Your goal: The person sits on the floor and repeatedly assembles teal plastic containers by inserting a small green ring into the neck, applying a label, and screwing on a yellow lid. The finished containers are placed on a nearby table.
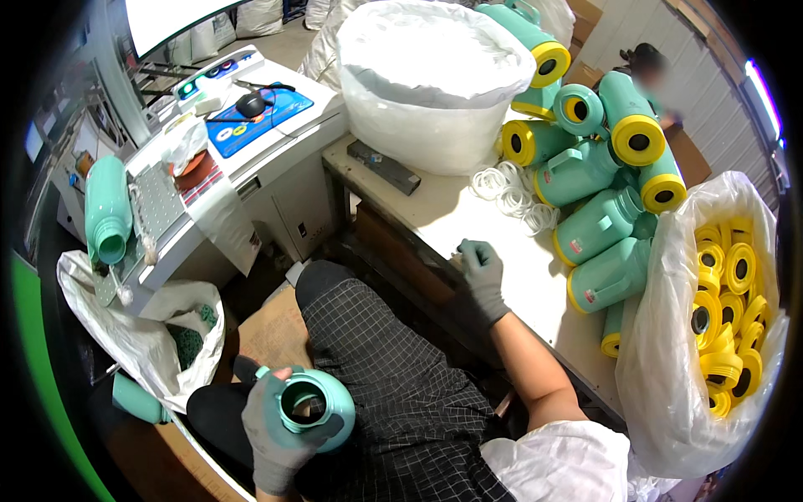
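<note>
My left hand (pixel 272 431), in a grey work glove, grips a teal plastic jug (pixel 339 407) over my lap, its wide round mouth facing up. Fingers wrap the jug's side near the handle, and the thumb lies at the rim. At the edge of the white table, my right hand (pixel 483 272) is gloved too, with fingers curled together. Whatever it may pinch is too small to make out. White rings (pixel 512 191) lie in a loose heap beyond that hand. Teal jugs (pixel 595 226) with yellow bases are piled on the table to its right.
A large white lined sack (pixel 418 125) stands behind the table; a grey metal bar (pixel 383 167) lies before it. On the right, a clear bag (pixel 661 335) holds yellow rings (pixel 719 309). A teal jug body (pixel 107 205) lies left, above an open white sack (pixel 142 322). Another person is far right.
</note>
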Demonstrator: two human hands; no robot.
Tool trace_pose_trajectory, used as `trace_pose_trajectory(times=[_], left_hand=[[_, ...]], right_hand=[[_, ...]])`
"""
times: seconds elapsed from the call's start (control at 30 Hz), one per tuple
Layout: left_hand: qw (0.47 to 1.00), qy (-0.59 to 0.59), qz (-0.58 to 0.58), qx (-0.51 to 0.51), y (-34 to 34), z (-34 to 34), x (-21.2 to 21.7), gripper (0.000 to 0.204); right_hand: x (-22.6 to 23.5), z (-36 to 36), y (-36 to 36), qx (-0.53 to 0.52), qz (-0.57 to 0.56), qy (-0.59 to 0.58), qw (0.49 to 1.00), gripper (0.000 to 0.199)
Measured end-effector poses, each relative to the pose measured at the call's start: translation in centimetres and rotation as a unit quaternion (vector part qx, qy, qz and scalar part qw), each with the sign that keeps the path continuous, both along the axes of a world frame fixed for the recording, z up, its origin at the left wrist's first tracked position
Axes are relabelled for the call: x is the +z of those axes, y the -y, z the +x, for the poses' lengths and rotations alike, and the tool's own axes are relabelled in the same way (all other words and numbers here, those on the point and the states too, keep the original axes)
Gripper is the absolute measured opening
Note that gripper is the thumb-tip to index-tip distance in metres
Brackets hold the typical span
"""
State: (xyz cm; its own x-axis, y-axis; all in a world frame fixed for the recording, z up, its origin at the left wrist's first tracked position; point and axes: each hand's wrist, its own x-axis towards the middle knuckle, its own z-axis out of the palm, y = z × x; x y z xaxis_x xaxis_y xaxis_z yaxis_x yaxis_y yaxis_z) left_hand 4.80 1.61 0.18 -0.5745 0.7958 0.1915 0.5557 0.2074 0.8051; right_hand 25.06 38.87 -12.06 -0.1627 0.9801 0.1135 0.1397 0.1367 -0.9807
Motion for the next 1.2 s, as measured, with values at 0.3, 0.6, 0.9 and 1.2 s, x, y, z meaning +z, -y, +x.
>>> trace_pose_trajectory(times=[0.3,0.6,0.9,1.2], left_hand=[[1.000,-0.009,-0.007,0.007,-2.3,1.4,0.1,0.078],[0.996,-0.077,-0.049,-0.002,-3.4,1.6,-0.1,0.078],[0.994,-0.093,-0.027,0.042,-2.9,0.8,-1.9,0.119],[0.969,-0.247,-0.004,-0.011,-1.5,0.9,1.3,0.050]], right_hand=[[0.7,4.8,-17.3,-0.339,0.027,0.339,0.877,0.057],[0.8,8.5,-17.1,-0.263,0.133,0.230,0.927,0.038],[7.6,-4.8,2.9,0.332,0.022,-0.035,0.942,0.041],[10.4,-11.0,15.6,0.524,0.430,-0.007,0.735,0.029]])
